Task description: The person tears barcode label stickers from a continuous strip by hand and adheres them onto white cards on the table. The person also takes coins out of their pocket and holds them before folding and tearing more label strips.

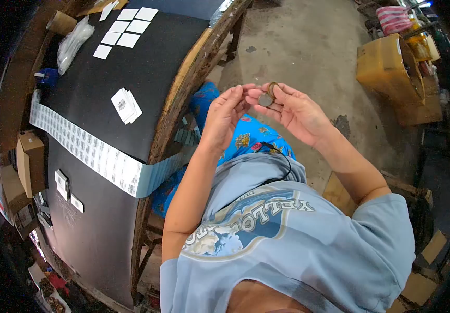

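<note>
My right hand (303, 112) pinches small round pieces that look like coins. One is a flat grey disc (265, 99), and a brownish-gold round piece (272, 88) stands on edge by the thumb and fingers. Opposite it, my left hand (226, 116) is closed, thumb against curled fingers, its fingertips close to the grey disc. Whether those fingertips hold anything is too small to tell. Both hands are raised in front of my body, beyond the blue flowered cloth (253, 136) over my lap and to the right of the table edge.
The dark table (146, 68) on my left bears white cards (127, 27), a stack of labels (126, 106), a plastic bag (73, 44) and a blue object (47, 76). A printed label strip (92, 146) hangs over its wooden edge. A cardboard box (384, 68) stands at right.
</note>
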